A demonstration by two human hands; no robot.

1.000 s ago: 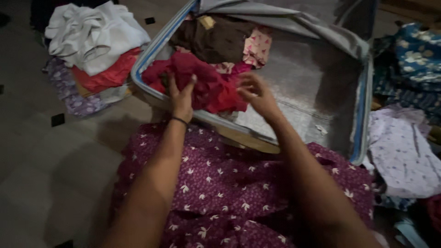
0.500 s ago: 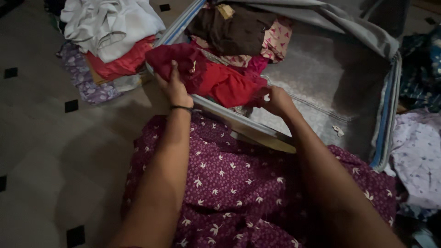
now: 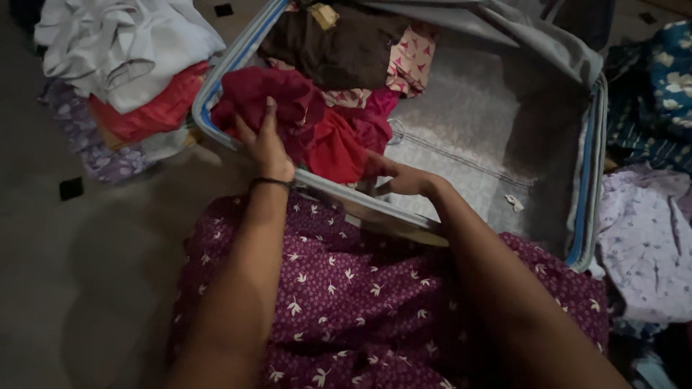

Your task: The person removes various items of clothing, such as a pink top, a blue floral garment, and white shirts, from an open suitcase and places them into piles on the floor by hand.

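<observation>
An open grey suitcase (image 3: 497, 137) with a blue rim lies on the floor in front of my lap. A folded red and maroon garment (image 3: 317, 126) rests at its near left corner. My left hand (image 3: 265, 144) grips the maroon end of that garment by the suitcase rim. My right hand (image 3: 400, 179) is tucked under the red end, fingers partly hidden by cloth. Behind the garment lie a brown garment (image 3: 339, 50) and a pink patterned cloth (image 3: 412, 61).
A pile of white, red and lilac clothes (image 3: 122, 72) sits on the tiled floor left of the suitcase. Blue floral fabric (image 3: 659, 86) and a pale lilac cloth (image 3: 645, 245) lie to the right. My lap is covered by purple printed fabric (image 3: 346, 295).
The red garment was lifted from the suitcase, then lowered back into its near left corner. My right hand slid down under its right end.
</observation>
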